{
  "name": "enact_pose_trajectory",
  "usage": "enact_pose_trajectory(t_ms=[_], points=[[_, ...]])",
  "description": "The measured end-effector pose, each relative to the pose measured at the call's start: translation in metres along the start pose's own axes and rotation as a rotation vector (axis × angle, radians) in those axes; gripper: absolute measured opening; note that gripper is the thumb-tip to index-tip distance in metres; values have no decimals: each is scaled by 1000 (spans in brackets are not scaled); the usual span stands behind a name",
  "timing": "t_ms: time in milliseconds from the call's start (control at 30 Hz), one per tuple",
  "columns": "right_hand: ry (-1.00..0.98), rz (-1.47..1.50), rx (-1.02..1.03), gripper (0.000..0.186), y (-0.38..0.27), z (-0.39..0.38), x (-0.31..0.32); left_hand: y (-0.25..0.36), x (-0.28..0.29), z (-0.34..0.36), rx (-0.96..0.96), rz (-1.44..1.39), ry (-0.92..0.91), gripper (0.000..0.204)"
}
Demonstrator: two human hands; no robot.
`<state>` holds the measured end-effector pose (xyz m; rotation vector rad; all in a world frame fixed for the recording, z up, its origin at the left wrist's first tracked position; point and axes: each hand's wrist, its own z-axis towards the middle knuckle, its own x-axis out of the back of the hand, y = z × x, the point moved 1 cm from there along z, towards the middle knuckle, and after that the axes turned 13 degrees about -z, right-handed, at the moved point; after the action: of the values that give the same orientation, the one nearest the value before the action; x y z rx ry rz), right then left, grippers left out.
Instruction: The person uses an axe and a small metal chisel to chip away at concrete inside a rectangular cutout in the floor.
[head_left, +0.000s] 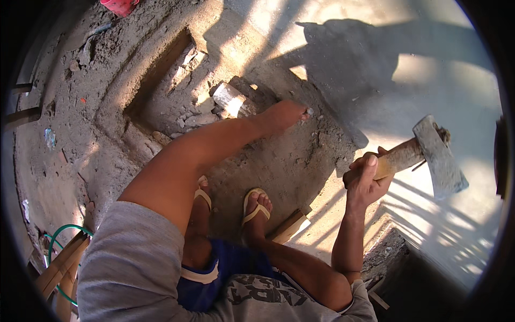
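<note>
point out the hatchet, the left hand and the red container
Hatchet (406,154): head view, on the handle, near the blade
Left hand (288,114): head view, on the back of the hand
Red container (119,6): head view, on its outer wall

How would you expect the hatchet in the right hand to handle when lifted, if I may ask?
The hatchet likely feels head-heavy, given its broad, metal-looking blade. It should be stiff, since the handle looks thick and straight.

The right grip holds a hatchet by its handle, with the left grip near crumbled soil.
</note>
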<state>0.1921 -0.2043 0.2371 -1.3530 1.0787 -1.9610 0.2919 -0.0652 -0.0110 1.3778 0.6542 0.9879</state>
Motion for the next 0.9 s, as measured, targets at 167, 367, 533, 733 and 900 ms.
enact_pose_trajectory(t_ms=[167, 367, 533, 733, 900], points=[[-329, -823, 221, 21, 98, -21, -9, 14, -2, 15, -12, 132, -67, 25], [-414, -313, -528, 22, 129, -30, 4, -6, -11, 20, 302, -140, -100, 25], [-397, -269, -588, 26, 154, -55, 26, 39, -55, 11, -49, 387, -360, 23], [-368, -251, -821, 23, 169, -105, 46, 32, 26, -8, 220, 346, -33, 16], [-512, -498, -766, 34, 204, -126, 49, -8, 76, -48, 114, -7, 396, 13]])
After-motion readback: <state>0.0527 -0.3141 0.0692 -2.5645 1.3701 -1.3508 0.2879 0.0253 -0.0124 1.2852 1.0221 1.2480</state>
